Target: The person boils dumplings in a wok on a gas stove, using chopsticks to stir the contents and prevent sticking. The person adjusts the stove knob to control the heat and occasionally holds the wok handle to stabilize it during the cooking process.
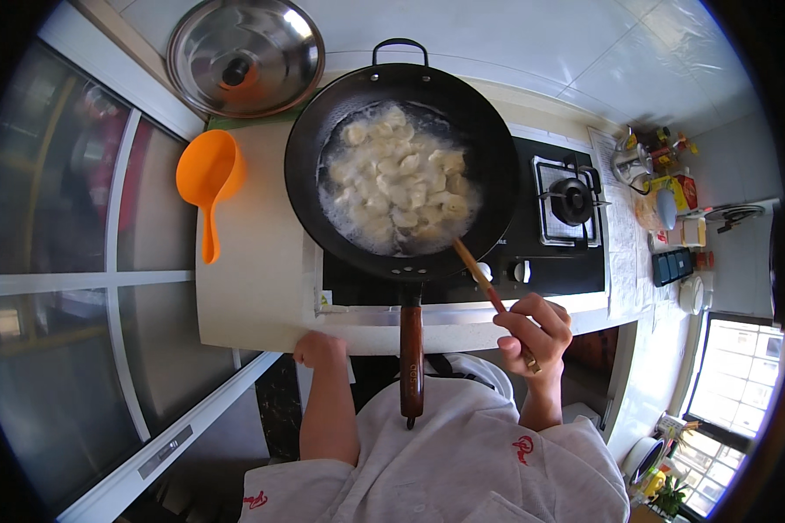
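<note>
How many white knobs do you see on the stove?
2: one knob partly behind the wooden utensil, the other knob to the right of it. The pan may hide more.

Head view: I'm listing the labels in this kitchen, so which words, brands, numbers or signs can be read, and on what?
Shirt: red script at two spots, wording not copied here.
Wok handle: a marking, too small to read.
Stove: pale letters beside the wok, partly hidden, not copied.
Yellow-and-red package: print too small and blurred to read.
</note>
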`<action>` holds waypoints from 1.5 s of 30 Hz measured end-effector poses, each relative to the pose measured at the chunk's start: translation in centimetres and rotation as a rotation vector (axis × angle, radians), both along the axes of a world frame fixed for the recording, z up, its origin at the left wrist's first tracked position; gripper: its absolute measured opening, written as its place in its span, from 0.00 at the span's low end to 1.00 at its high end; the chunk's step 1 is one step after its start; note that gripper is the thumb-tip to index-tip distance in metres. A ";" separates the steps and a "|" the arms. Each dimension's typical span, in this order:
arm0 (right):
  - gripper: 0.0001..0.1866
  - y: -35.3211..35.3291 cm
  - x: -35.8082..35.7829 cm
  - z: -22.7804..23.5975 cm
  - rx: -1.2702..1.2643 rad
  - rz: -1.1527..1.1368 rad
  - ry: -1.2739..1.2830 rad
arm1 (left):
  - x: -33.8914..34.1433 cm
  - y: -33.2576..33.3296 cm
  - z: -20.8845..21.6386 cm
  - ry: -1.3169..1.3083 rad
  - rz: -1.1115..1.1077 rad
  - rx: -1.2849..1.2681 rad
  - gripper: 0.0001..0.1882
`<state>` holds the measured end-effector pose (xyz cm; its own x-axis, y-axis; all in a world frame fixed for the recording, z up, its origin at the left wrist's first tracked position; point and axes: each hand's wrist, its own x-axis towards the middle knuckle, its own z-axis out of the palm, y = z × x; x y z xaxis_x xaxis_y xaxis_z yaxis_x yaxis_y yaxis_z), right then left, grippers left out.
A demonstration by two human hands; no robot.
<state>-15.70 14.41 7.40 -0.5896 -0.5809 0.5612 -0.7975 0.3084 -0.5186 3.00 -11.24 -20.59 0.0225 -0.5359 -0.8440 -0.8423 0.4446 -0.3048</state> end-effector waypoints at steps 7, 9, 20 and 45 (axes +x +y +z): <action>0.26 -0.3 1.2 -0.7 -0.040 -0.059 -0.048 | -1.9 0.5 5.0 0.001 -0.051 0.034 0.28; 0.19 -0.2 1.2 -0.5 -0.035 -0.062 -0.038 | -2.1 0.9 5.7 -0.003 -0.277 -0.012 0.23; 0.02 -1.3 0.2 0.9 -0.074 -0.338 -0.106 | -0.6 1.5 4.8 0.187 -0.391 -0.207 0.15; 0.04 -7.5 -2.6 2.7 -0.089 0.055 -0.292 | -1.6 1.1 6.0 0.137 -0.192 -0.101 0.25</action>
